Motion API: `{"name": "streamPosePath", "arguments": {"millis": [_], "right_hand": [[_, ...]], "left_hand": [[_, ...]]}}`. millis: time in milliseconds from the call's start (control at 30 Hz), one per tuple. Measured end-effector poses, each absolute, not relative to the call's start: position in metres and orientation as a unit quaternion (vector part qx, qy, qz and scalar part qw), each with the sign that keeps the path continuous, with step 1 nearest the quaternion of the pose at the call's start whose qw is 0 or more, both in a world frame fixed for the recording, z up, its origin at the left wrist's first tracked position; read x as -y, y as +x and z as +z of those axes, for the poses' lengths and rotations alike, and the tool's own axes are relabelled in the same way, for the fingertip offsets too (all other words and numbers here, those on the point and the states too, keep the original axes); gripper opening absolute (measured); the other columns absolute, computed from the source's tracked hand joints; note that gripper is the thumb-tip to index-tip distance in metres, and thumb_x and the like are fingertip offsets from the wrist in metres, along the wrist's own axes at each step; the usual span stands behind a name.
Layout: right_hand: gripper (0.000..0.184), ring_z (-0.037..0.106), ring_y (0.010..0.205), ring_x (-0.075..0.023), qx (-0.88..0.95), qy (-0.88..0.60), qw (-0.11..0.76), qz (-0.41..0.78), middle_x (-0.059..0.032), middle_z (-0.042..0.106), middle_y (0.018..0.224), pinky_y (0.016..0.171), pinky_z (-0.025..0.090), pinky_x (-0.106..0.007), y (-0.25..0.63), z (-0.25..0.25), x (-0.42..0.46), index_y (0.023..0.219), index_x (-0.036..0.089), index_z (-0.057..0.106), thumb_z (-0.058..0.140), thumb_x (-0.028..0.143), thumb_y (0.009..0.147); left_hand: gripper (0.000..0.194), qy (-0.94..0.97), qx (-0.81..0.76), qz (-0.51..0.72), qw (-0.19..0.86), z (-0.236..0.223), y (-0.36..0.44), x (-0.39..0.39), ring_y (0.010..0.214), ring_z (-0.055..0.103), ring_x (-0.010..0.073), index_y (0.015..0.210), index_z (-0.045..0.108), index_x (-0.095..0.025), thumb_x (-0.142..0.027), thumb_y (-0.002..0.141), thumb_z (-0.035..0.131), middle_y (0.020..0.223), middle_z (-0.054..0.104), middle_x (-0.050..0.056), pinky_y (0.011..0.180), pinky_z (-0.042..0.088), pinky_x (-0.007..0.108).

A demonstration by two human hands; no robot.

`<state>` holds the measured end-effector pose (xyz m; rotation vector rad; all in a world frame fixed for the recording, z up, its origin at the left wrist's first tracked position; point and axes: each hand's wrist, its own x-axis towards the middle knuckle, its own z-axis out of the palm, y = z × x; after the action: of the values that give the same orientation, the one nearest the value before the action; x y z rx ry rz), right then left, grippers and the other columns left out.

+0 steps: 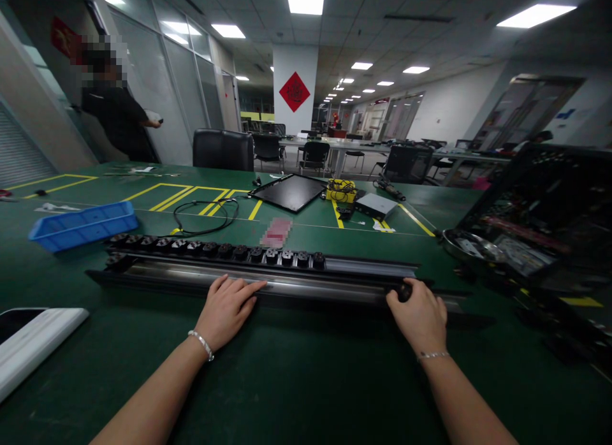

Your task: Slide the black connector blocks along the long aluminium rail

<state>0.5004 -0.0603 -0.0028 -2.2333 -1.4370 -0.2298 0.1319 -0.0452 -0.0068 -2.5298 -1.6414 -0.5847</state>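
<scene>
A long dark metal rail (306,285) lies across the green table (296,381) in front of me. A row of several black sockets (215,250) runs along its far side. My left hand (224,308) rests flat on the rail's near edge, fingers stretched out toward the right. My right hand (421,317) is closed around a small black knob-like part (404,292) on the rail, near its right end.
A blue plastic tray (83,225) sits at the left, a white panel (33,343) at the near left edge. Behind the rail lie a black cable loop (205,215), a black flat panel (289,191), a yellow box (340,190) and a grey box (375,204). A metal bowl (466,246) and dark equipment (540,209) stand at right. A person in black (117,116) stands far left.
</scene>
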Motion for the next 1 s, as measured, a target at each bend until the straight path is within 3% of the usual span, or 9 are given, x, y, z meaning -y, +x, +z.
{"name": "streamPosePath", "arguments": {"millis": [1000], "right_hand": [[0.04, 0.054, 0.096, -0.0257, 0.517, -0.812, 0.253, -0.095, -0.0125, 0.061, 0.099, 0.09, 0.033, -0.04, 0.5005, -0.0017, 0.0591, 0.102, 0.014, 0.054, 0.044, 0.037, 0.071]], "left_hand": [[0.035, -0.824, 0.534, -0.185, 0.049, -0.0109, 0.1302, 0.0423, 0.088, 0.055, 0.0162, 0.12, 0.05, -0.036, -0.029, 0.088, 0.04, 0.085, 0.06, -0.002, 0.098, 0.024, 0.042]]}}
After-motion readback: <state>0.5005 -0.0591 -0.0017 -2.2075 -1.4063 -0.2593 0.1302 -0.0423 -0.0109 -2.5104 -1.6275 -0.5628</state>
